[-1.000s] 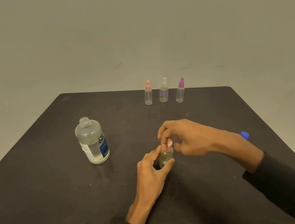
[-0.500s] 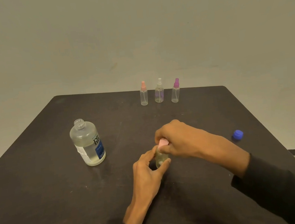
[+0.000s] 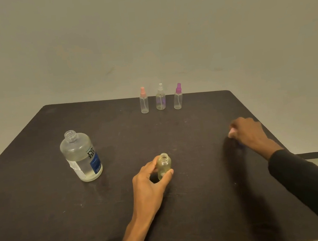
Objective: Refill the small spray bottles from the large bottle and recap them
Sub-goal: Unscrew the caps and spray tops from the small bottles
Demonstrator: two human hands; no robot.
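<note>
I see the left hand (image 3: 148,183) pinching a small uncapped clear bottle (image 3: 163,165), upright near the middle of the dark desk (image 3: 45,212). The right hand (image 3: 249,132), near the right edge, curls its fingers around something pink; I cannot tell what. The large clear blue-labelled bottle (image 3: 82,156) stands open toward the left edge.

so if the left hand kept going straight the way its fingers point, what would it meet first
The small clear uncapped bottle already in the left hand's grip. Past it the dark table looks free up to the three capped spray bottles at the far edge, though depth is hard to judge.
</note>
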